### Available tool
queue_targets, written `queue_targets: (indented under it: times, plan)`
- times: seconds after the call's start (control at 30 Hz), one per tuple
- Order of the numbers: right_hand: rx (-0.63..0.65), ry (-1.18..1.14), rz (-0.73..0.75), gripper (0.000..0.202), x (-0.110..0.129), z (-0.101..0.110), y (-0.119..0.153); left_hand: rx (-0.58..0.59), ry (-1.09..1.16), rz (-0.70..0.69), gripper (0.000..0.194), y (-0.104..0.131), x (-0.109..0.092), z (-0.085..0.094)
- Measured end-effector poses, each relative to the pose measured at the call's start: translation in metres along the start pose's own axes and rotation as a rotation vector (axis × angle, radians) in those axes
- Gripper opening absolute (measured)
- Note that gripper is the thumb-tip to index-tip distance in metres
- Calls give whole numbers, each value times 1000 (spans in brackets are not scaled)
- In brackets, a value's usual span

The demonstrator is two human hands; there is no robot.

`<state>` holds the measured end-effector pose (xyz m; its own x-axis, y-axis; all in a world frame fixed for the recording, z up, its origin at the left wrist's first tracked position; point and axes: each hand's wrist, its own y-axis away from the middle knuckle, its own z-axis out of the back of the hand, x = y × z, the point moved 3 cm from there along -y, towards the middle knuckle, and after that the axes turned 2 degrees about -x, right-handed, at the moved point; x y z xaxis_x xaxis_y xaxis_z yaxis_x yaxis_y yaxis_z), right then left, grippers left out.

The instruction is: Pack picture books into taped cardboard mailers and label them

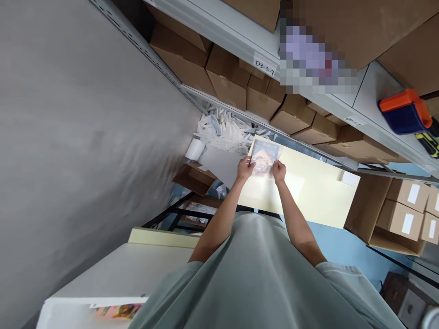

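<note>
A flat, clear plastic packet with a printed picture inside (265, 156) is held up over the pale yellow tabletop (322, 189). My left hand (245, 168) is closed on its left edge, thumb on top. The right edge is pinched between the fingers of my right hand (279, 172). Glare on the plastic hides the details of the print. Both forearms reach forward from my body, and the packet lies between the two hands, near the left end of the table.
Heaped white paper strips (222, 130) lie beyond the table's left end, near a white roll (195, 150) and an open carton (195, 177). Shelves of cardboard boxes (295, 112) run overhead. A large carton with smaller boxes (356, 208) stands at the right; a grey wall (103, 151) is left.
</note>
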<state>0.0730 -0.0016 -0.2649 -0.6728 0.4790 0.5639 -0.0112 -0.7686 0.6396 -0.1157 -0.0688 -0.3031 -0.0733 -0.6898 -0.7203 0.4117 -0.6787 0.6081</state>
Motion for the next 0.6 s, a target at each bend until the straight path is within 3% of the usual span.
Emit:
queue_targets:
  times: [0.17,0.37,0.6]
  plan:
    - [-147,41,23,37,3,12,-6,-82,-77,16,41,2,-9,-8]
    - [-180,3,107,31,14,31,-2,-194,-96,21,35,19,-32,-9]
    - [-119,-126,294,50,9,86,46,-364,31,-13,33,56,-51,3]
